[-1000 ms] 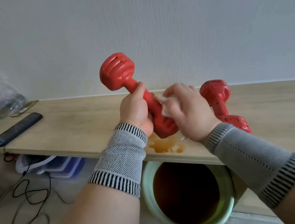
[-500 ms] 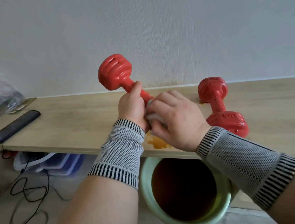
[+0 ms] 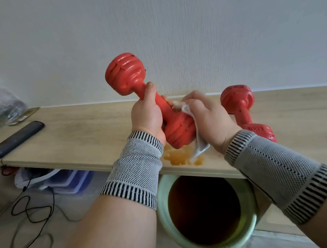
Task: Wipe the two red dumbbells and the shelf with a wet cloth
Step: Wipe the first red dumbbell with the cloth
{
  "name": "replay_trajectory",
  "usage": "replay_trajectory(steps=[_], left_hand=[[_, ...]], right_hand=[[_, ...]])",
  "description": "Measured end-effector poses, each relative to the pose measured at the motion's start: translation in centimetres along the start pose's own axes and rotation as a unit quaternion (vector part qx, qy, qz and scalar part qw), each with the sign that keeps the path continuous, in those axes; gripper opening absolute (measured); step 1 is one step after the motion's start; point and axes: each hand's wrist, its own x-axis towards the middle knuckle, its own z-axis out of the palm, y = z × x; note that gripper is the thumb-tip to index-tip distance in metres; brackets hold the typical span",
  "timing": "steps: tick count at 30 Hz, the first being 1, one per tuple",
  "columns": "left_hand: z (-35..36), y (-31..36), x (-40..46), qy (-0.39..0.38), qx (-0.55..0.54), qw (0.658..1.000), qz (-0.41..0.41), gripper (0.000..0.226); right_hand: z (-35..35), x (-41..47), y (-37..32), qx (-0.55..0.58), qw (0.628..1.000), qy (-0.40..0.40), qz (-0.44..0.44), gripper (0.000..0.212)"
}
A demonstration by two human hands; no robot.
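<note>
2 red dumbbells concern us: one lies on the shelf (image 3: 82, 142), the raised dumbbell (image 3: 149, 97) sits tilted in our left hand (image 3: 146, 117), its grip closed round the handle. Our right hand (image 3: 209, 120) pinches the wet cloth (image 3: 194, 133) against the lower head; we should turn the handle, covering every groove.

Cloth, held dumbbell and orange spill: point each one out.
cloth (image 3: 200, 146), head view, on the tail hanging below the right hand.
held dumbbell (image 3: 124, 74), head view, on its raised upper head.
orange spill (image 3: 179, 157), head view, on the puddle's middle, at the shelf's front edge.
</note>
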Motion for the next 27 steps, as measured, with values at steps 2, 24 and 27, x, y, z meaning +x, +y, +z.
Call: replay_trajectory(steps=[2,24,27], left_hand=[[-0.1,-0.1,0.1,0.02,0.021,0.999,0.015,0.042],[0.4,0.8,-0.7,-0.031,0.105,0.991,0.071,0.027],[0.5,0.5,-0.5,-0.045,0.144,0.989,0.001,0.028]], right_hand=[[0.6,-1.1,-0.1,-0.187,0.965,0.01,-0.182,0.02],[-1.4,-0.9,-1.6,0.421,0.859,-0.065,0.283,0.039],[-1.1,0.2,-0.3,0.288,0.936,0.064,0.191,0.023]])
